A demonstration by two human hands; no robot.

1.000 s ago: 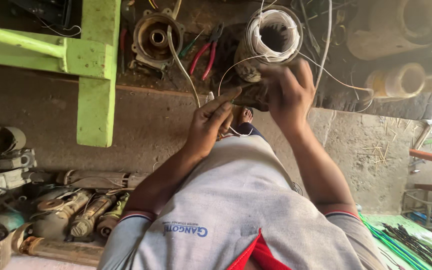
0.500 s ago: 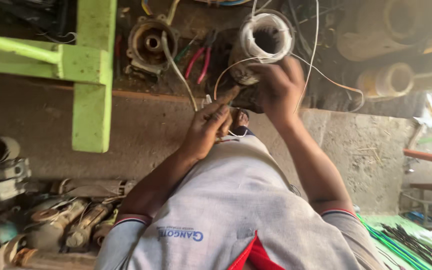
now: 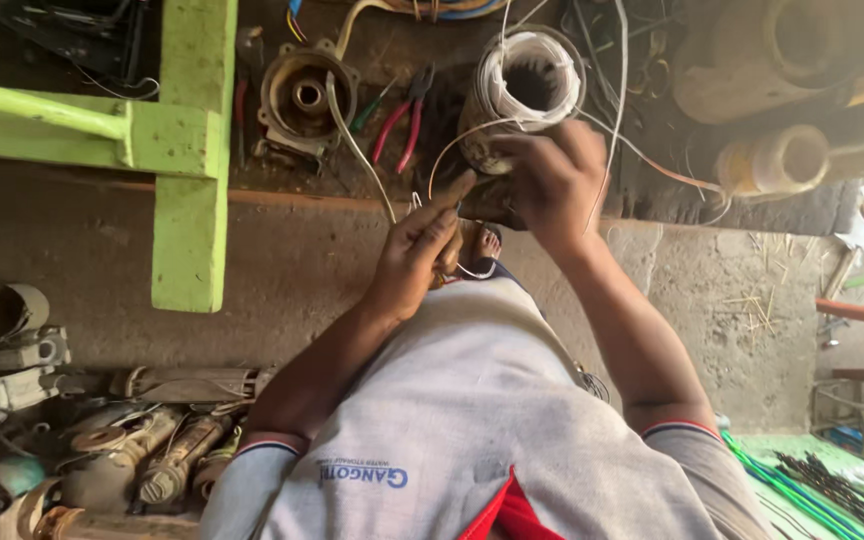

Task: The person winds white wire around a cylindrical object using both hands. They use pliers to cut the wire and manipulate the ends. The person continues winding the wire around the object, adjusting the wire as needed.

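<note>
A motor stator with white-wrapped windings stands on the dirty bench. Thin wire leads loop out of it toward me. My right hand is closed around the stator's near side, where the leads come out. My left hand is just below and to the left, with thumb and fingers pinching a thin wire end. The fingertips of the two hands almost touch. My foot in a sandal shows under the hands.
A green frame crosses the bench at left. A rusty pump housing, red-handled pliers and a yellowish roll lie on the bench. Old motor parts are heaped at the lower left and green rods at the lower right.
Both hands stay at the stator. My left fingers have shifted slightly along the wire. The view has drifted a little.
</note>
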